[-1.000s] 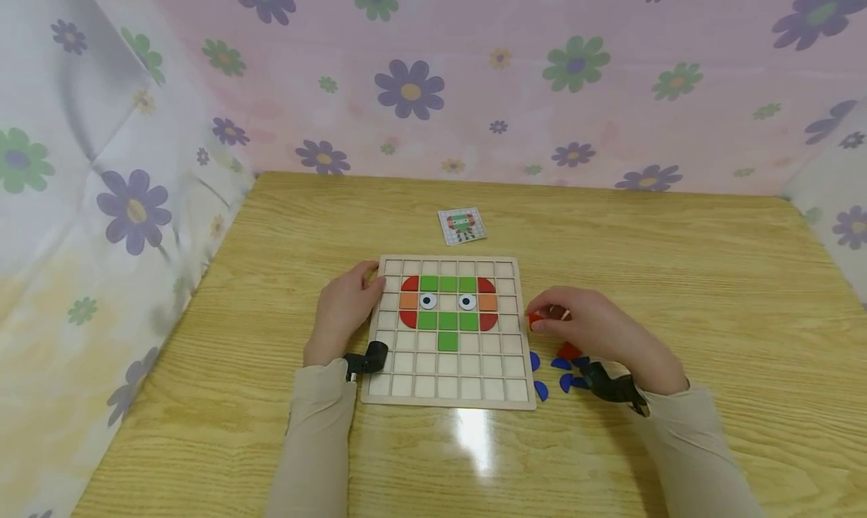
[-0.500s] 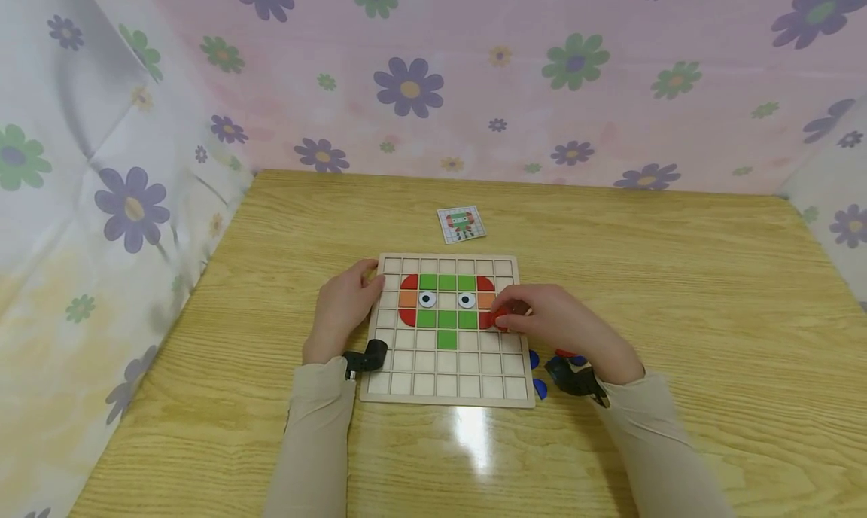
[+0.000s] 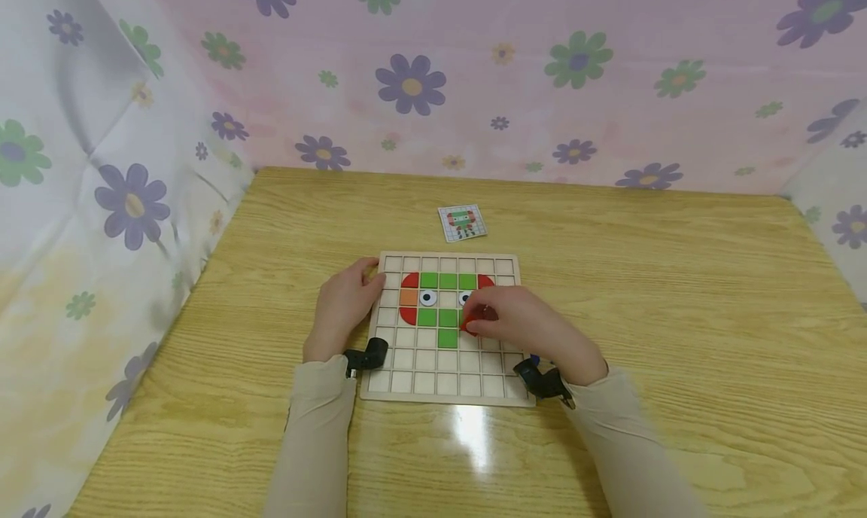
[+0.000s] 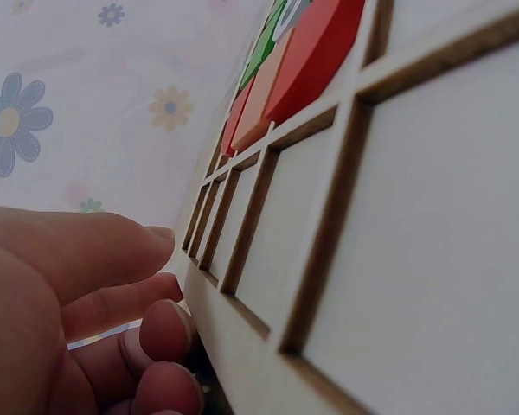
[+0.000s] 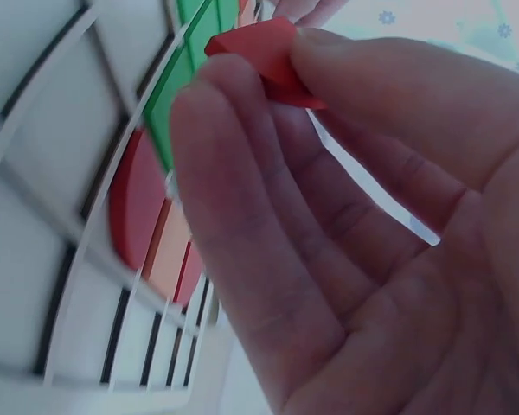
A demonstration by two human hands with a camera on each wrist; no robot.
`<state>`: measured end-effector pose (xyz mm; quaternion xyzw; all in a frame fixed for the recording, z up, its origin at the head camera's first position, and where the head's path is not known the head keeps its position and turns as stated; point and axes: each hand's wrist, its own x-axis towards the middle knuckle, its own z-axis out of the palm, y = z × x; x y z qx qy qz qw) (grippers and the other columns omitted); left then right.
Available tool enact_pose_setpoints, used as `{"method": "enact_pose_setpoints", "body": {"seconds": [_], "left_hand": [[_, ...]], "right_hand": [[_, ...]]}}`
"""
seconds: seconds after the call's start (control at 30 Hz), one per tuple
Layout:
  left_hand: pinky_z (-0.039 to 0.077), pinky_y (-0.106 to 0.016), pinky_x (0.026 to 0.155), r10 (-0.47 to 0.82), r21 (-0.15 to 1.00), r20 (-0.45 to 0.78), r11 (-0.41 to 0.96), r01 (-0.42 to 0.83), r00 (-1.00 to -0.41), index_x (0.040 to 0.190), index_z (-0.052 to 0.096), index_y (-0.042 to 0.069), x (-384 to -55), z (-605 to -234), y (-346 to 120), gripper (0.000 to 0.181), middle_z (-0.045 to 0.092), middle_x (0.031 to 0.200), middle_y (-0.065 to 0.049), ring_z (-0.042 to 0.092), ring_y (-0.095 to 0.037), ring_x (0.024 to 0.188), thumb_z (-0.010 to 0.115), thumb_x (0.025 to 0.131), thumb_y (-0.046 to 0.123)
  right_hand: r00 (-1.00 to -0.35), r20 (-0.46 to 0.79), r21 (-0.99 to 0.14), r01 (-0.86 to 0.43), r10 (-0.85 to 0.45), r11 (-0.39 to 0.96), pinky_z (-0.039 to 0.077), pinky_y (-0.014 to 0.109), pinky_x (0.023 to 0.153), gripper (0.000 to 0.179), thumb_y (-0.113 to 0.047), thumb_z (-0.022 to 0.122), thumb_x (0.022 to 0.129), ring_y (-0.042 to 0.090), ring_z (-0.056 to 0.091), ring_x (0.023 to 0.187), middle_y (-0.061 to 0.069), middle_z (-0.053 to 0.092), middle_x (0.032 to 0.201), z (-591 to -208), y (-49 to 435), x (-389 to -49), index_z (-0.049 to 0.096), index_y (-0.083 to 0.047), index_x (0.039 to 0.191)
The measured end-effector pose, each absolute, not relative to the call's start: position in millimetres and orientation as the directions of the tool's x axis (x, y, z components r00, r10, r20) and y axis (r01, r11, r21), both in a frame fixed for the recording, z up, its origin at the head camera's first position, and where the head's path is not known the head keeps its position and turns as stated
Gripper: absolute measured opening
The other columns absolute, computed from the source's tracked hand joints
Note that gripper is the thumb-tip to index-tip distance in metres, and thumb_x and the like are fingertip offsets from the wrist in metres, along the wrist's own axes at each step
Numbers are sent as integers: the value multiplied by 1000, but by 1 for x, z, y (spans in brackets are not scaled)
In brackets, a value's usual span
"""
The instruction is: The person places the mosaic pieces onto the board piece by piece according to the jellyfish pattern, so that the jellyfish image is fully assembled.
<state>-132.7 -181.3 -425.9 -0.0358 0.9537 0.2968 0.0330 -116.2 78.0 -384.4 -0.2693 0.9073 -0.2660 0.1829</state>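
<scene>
1. Red piece [image 5: 264,52] first: right hand [image 3: 531,324] is pinching it btwn thumb and fingertips, so the grip's sitting narrow, about the block's own width. Fingers are covering part of it, so idk its exact shape.

2. Handling-wise it's looking light and stiff imo, prob painted wood. Faces are seeming smooth, so maybe a bit slippery. Not fragile afaict, no need to be squeezing hard. Best hold = opposite side edges.

3. Location: it's hanging at the board [image 3: 403,383], just beside the lowest green square [image 3: 448,338], up and to its right in the head view. Can't tell if it's touching anything but the fingers.

4. Left hand [image 3: 343,307] is touching the board's left edge; can't tell if it's gripping or just bracing. Board's looking rigid and prob fairly light, so the rim's the spot to be holding.

5. Further out: eye disc [image 3: 428,297] and orange square [image 3: 409,297] are sitting in the grid, likely fiddly to lift w/o a nail. Card [image 3: 463,223] is lying beyond the board, blue piece [image 3: 534,359] is peeking out near the right wrist.
</scene>
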Motion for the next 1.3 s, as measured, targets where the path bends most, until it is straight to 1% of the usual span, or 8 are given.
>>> {"method": "enact_pose_setpoints", "body": {"seconds": [0.17,0.33,0.57,0.7,0.9,1.0,1.13,1.3], "left_hand": [[34,-30,55,-41,555,-84,828,-81,-996,125,52,15,-133,-425,-182,41,51,69,-1,46,-17,59,48,90,35],[34,-30,54,-47,560,-98,823,-94,-994,125,52,15,-132,-424,-181,41,50,68,-1,45,-18,58,47,90,36],[34,-31,55,-44,565,-88,821,-87,-995,125,52,15,-132,-425,-183,41,51,68,-1,45,-18,59,47,90,36],[34,-31,55,-54,561,-100,821,-102,-993,125,52,16,-132,-425,-182,41,50,69,-1,45,-18,59,46,90,37],[33,-30,52,-54,565,-112,818,-109,-992,126,50,17,-132,-425,-180,42,50,68,-1,44,-18,56,46,90,37],[33,-31,52,-57,566,-107,817,-108,-993,126,51,17,-132,-425,-181,42,50,67,-1,44,-18,56,46,90,37],[33,-31,53,-58,560,-97,822,-103,-994,125,51,17,-132,-426,-181,41,50,68,-1,44,-18,57,46,89,37],[33,-31,53,-54,551,-85,829,-92,-995,125,52,17,-133,-428,-181,41,50,67,-1,45,-18,57,46,89,37]], "right_hand": [[-758,-184,-601,-417,-626,682,41,28,73,7,-26,61,85,7,50,74,-16,57,82,-383,64,-118,64,-23,91],[-751,-130,-589,-467,-647,659,41,26,73,12,-26,57,88,5,50,75,-15,57,83,-381,50,-120,65,-20,94],[-732,-98,-624,-483,-674,614,42,25,66,12,-23,55,89,3,52,60,-10,54,79,-381,39,-124,63,-18,97],[-744,-95,-606,-483,-661,631,42,24,66,15,-22,59,86,2,52,67,-12,54,83,-381,41,-124,64,-19,100],[-761,-89,-590,-480,-643,650,41,23,68,7,-23,62,84,4,50,76,-13,56,86,-383,43,-124,64,-23,90],[-732,-104,-604,-491,-673,627,41,24,71,8,-21,59,86,6,49,78,-11,56,90,-385,40,-124,65,-21,92],[-694,-126,-602,-515,-709,610,40,25,72,19,-16,49,90,9,47,79,-8,55,94,-389,38,-122,65,-18,100],[-710,-126,-598,-503,-693,624,40,25,72,23,-14,44,90,9,47,79,-8,55,94,-390,37,-121,64,-17,102]]}}
